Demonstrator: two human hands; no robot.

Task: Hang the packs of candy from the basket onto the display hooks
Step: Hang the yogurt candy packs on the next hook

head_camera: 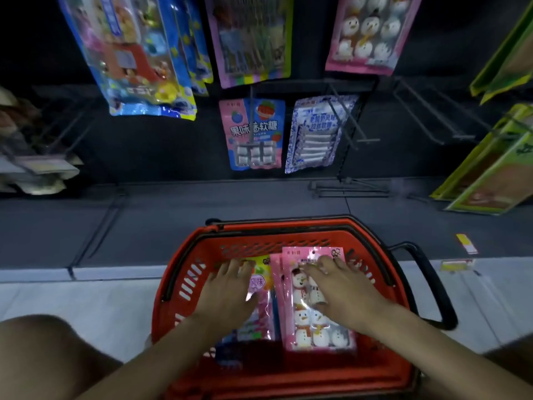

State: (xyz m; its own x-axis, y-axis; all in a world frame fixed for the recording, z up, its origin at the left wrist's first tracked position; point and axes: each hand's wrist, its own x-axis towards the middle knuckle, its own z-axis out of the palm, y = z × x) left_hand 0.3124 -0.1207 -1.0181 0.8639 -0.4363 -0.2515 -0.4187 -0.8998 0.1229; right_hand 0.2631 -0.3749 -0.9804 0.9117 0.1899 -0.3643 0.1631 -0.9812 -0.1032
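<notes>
A red shopping basket [184, 255] stands on the floor below me with several candy packs in it. My left hand [227, 293] rests with fairly straight fingers on a colourful pack [261, 280] at the basket's left. My right hand [343, 293] lies flat on a pink snowman marshmallow pack [317, 333], which tops a small stack of like packs. On the dark display wall, a matching snowman pack [369, 33] hangs at the upper right. Bare hooks [357, 131] stick out below it.
A pink-blue gummy pack [253, 134] and a blue-white pack [317, 134] hang at mid height. Larger colourful packs [138, 59] hang at upper left, green packs [496, 157] at the right. More bare hooks [432, 119] stand right of centre. My knee [52, 350] is at lower left.
</notes>
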